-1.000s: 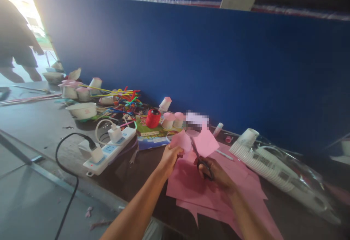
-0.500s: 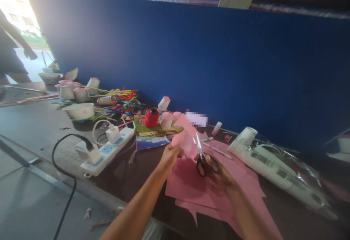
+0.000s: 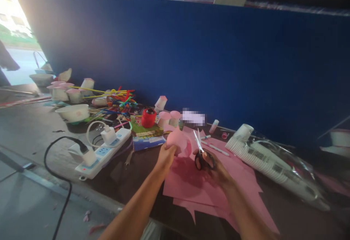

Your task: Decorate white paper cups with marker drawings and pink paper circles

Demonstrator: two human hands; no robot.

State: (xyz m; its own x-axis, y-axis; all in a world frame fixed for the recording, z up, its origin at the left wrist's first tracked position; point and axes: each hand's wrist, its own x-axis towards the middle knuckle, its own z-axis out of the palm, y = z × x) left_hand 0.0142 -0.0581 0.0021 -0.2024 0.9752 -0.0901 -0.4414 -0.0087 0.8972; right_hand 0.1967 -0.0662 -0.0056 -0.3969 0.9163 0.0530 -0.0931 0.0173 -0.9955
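Observation:
My left hand (image 3: pixel 167 155) pinches a pink paper piece (image 3: pixel 176 138) with a rounded edge, held above the table. In my right hand (image 3: pixel 214 167) is a pair of scissors (image 3: pixel 200 150) with black handles, its blades parted and pointing up and away from me. The blades are just right of the paper piece and look apart from it. Beneath both hands lie several large pink paper sheets (image 3: pixel 191 192), overlapping, with jagged cut edges.
On the right lies a plastic sleeve of white paper cups (image 3: pixel 262 167). A power strip (image 3: pixel 105 152) with plugs and a black cord (image 3: pixel 65 196) is on the left. Behind are red thread (image 3: pixel 148 118), a glue stick (image 3: pixel 214 126), a white bowl (image 3: pixel 73 113) and colourful pipe cleaners (image 3: pixel 124 96). A blue panel (image 3: pixel 175 54) stands at the back.
The pink paper piece has turned and moved away from the scissor blades, opening a gap. The view has shifted slightly right. A person at the far left has mostly left the picture.

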